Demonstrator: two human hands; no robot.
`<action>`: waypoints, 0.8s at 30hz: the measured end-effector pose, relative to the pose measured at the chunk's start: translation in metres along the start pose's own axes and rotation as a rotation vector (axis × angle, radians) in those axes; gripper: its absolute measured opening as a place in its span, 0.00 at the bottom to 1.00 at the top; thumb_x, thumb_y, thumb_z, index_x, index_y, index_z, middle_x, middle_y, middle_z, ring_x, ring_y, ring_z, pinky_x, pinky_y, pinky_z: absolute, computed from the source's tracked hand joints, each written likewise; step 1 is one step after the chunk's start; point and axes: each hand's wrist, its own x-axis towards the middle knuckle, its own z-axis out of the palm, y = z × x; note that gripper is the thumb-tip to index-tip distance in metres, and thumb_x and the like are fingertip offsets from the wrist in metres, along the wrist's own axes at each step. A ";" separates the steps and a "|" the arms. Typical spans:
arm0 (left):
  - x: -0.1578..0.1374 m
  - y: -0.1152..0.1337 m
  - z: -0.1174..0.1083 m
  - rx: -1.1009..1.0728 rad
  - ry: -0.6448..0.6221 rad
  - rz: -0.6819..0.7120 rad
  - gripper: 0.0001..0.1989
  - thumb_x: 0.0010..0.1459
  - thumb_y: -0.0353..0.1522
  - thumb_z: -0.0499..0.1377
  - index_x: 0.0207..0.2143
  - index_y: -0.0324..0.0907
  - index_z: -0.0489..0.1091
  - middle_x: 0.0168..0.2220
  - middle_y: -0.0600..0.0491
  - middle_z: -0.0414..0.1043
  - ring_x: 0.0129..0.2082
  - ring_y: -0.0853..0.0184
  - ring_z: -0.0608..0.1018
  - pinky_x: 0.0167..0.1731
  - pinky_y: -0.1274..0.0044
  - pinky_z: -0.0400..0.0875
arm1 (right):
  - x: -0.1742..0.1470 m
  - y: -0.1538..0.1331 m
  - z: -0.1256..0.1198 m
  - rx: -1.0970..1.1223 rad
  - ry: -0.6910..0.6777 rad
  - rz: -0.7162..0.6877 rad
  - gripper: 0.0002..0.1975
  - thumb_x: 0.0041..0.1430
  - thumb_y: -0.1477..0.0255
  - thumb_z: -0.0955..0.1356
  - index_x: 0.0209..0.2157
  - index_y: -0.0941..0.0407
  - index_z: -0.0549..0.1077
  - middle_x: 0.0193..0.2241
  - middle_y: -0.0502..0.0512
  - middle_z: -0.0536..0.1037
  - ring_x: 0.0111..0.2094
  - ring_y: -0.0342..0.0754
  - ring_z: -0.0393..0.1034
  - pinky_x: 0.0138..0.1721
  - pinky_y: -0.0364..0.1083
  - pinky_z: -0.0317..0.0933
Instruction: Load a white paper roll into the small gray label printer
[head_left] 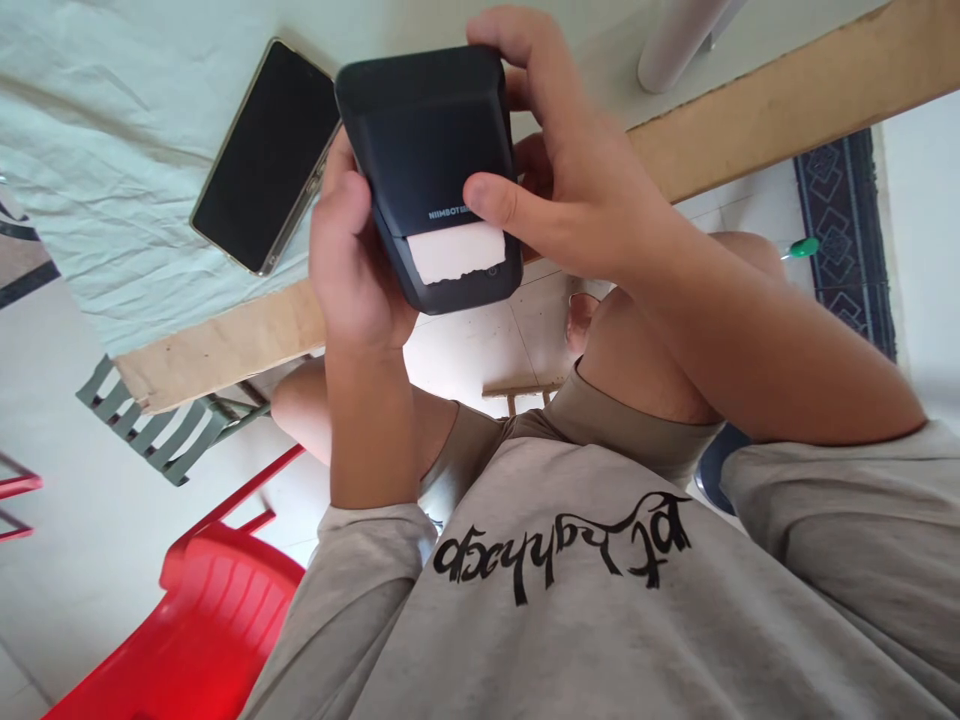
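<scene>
- The right hand (570, 190) grips the small black plastic label printer (429, 170) from the right, thumb pressed on its face beside the white lettering "NIIMBOT", fingers curled over the top edge.
- The left hand (352, 265) clasps the printer's left side and underside.
- The printer sits at upper centre of the frame, above the table edge; a torn white paper strip (457, 252) juts from its slot.
- A black smartphone (266, 155) lies screen-dark on the pale cloth-covered table (112, 120), upper left.
- A red plastic chair (202, 620) stands lower left.
</scene>
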 end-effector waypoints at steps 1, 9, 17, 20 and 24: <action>0.001 0.001 0.001 -0.017 0.005 0.010 0.17 0.51 0.47 0.65 0.42 0.53 0.80 0.42 0.52 0.79 0.54 0.50 0.77 0.57 0.61 0.75 | -0.001 -0.003 -0.001 -0.002 0.001 0.003 0.37 0.66 0.59 0.64 0.66 0.64 0.48 0.65 0.58 0.61 0.65 0.35 0.59 0.57 0.34 0.71; 0.004 -0.003 -0.001 0.045 0.051 0.099 0.10 0.55 0.38 0.59 0.36 0.48 0.80 0.32 0.52 0.71 0.36 0.61 0.76 0.44 0.70 0.76 | -0.009 0.000 -0.006 -0.100 0.068 -0.041 0.34 0.65 0.66 0.62 0.67 0.68 0.52 0.68 0.62 0.55 0.62 0.35 0.62 0.49 0.32 0.69; 0.008 -0.002 -0.004 0.116 0.080 0.065 0.10 0.50 0.39 0.63 0.36 0.53 0.80 0.31 0.50 0.71 0.32 0.58 0.73 0.37 0.68 0.73 | -0.009 -0.010 -0.011 -0.129 0.000 0.020 0.38 0.60 0.69 0.65 0.67 0.66 0.49 0.69 0.61 0.54 0.67 0.35 0.59 0.40 0.30 0.71; 0.007 -0.001 -0.003 0.140 0.080 0.079 0.09 0.52 0.37 0.62 0.36 0.52 0.80 0.31 0.50 0.68 0.33 0.58 0.73 0.38 0.68 0.73 | -0.009 -0.013 -0.011 -0.176 -0.002 0.028 0.43 0.56 0.70 0.68 0.68 0.69 0.50 0.68 0.61 0.55 0.67 0.37 0.58 0.43 0.31 0.73; 0.005 0.001 0.001 0.022 0.050 0.073 0.09 0.55 0.33 0.59 0.34 0.49 0.80 0.32 0.51 0.69 0.34 0.62 0.74 0.42 0.70 0.76 | -0.009 -0.009 -0.011 -0.172 0.049 -0.027 0.42 0.55 0.69 0.68 0.67 0.70 0.54 0.66 0.60 0.58 0.63 0.36 0.61 0.42 0.30 0.70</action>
